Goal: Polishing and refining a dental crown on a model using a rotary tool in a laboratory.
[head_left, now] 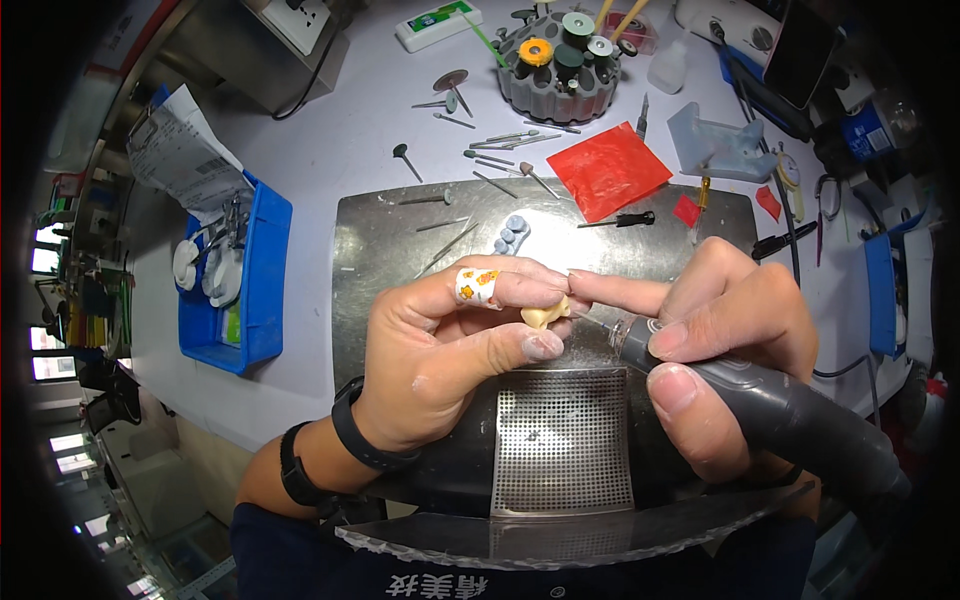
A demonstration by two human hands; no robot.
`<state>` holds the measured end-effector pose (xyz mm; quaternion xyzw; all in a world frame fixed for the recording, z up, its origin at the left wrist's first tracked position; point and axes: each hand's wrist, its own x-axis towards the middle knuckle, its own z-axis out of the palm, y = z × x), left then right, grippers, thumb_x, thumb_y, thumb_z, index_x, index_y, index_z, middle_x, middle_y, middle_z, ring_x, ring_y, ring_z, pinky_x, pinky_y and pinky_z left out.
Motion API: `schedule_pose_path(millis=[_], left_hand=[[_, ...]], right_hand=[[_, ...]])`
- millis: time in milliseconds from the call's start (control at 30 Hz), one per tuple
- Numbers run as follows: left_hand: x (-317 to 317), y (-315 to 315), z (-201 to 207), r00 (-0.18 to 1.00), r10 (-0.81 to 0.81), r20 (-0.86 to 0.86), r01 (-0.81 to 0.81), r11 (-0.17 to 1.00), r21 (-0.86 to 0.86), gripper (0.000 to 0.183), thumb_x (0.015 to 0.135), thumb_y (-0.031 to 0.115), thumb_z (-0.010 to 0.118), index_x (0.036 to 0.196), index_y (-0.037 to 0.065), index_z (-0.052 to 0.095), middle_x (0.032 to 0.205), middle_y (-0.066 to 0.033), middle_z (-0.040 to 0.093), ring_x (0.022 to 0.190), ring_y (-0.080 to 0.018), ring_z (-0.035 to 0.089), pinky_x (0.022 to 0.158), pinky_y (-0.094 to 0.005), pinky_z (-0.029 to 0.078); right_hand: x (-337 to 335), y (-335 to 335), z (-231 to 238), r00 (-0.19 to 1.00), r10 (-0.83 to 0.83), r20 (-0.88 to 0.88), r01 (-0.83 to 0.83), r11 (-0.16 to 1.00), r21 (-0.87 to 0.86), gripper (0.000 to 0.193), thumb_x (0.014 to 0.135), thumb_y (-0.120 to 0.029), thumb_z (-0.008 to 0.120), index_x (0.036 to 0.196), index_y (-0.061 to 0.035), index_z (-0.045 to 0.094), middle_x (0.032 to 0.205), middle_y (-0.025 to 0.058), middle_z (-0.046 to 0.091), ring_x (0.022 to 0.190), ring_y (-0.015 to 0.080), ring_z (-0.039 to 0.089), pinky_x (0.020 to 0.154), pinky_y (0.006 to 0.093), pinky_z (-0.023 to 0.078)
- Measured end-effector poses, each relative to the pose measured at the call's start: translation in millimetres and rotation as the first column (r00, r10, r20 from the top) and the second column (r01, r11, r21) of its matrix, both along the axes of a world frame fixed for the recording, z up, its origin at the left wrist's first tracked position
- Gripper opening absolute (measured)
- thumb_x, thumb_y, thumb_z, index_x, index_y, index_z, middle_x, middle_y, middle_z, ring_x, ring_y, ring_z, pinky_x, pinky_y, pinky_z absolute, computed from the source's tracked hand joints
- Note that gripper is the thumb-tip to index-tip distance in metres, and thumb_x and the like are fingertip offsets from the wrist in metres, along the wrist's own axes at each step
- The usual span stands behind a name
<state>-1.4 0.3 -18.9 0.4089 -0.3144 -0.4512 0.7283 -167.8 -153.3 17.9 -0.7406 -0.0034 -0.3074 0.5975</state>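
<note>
Between thumb and fingertips, my left hand [425,350] pinches a small cream-yellow dental crown piece [543,317]. A patterned bandage [477,287] wraps one finger of that hand. My right hand [735,330] is closed around a dark grey rotary handpiece [775,400], its thin tip pointing left at the crown piece. Whether the tip touches it I cannot tell. The right index finger reaches over to the left fingertips. Both hands are above a metal plate [370,230], and a small blue-grey tooth-shaped piece [511,235] lies on it just beyond the left hand.
A perforated metal grille [563,440] and a clear curved shield [600,535] lie nearest me. Loose burs [495,160], a red sheet [610,172] and a round grey bur holder [560,95] sit beyond. A blue bin [265,270] stands left, a pale blue stand [720,145] far right.
</note>
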Motion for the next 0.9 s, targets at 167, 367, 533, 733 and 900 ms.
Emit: schedule_pose_path(millis=[167,367,533,733,900], left_hand=[[-1.2,0.8,0.2,1.000,0.014,-0.009,-0.014,1.000,0.018,0.028,0.087,-0.013,0.076,0.114,-0.005,0.075,0.122,-0.0204,0.070,0.109,-0.0233,0.071,0.098,-0.0350,0.059],[-0.8,2.4,-1.1,0.999,0.024,0.036,-0.026,0.998,0.056,0.029,0.086,-0.013,0.077,0.114,-0.006,0.075,0.125,-0.0196,0.069,0.108,-0.0224,0.072,0.097,-0.0340,0.060],[-2.4,3.3,4.6,0.997,0.022,0.077,-0.034,0.989,0.146,0.030,0.083,-0.015,0.075,0.111,-0.004,0.073,0.122,-0.0209,0.068,0.105,-0.0275,0.070,0.097,-0.0421,0.058],[-0.5,4.1,-3.4,0.997,0.031,0.070,-0.035,0.998,0.059,0.026,0.088,-0.013,0.076,0.114,-0.008,0.074,0.126,-0.0197,0.069,0.110,-0.0231,0.072,0.098,-0.0344,0.061],[-0.8,4.2,-2.5,0.999,0.015,0.030,-0.018,0.996,0.085,0.026,0.089,-0.013,0.075,0.114,-0.009,0.073,0.127,-0.0199,0.068,0.110,-0.0232,0.071,0.098,-0.0344,0.061]], right_hand=[[1.4,-0.8,-2.7,1.000,-0.022,0.015,0.023,0.996,-0.083,0.019,0.089,-0.009,0.065,0.104,-0.0034,0.055,0.086,0.0097,0.052,0.078,0.0166,0.061,0.105,0.0615,0.057],[4.9,0.0,-2.7,0.998,-0.062,0.008,0.062,0.974,-0.219,0.017,0.087,-0.001,0.068,0.102,-0.0007,0.060,0.083,0.0101,0.055,0.074,0.0151,0.060,0.100,0.0600,0.060],[8.1,-1.6,-7.3,0.996,-0.081,0.035,0.086,0.971,-0.221,0.018,0.087,0.000,0.072,0.101,0.0000,0.061,0.082,0.0106,0.059,0.070,0.0142,0.060,0.095,0.0571,0.063],[8.1,-0.4,-5.6,0.997,-0.068,0.036,0.075,0.963,-0.261,0.018,0.087,0.000,0.073,0.100,0.0003,0.061,0.081,0.0109,0.059,0.070,0.0141,0.061,0.095,0.0572,0.063],[8.0,3.1,-4.8,0.995,-0.099,0.022,0.101,0.962,-0.255,0.016,0.087,0.001,0.071,0.099,0.0002,0.060,0.081,0.0103,0.058,0.071,0.0147,0.062,0.098,0.0582,0.061]])
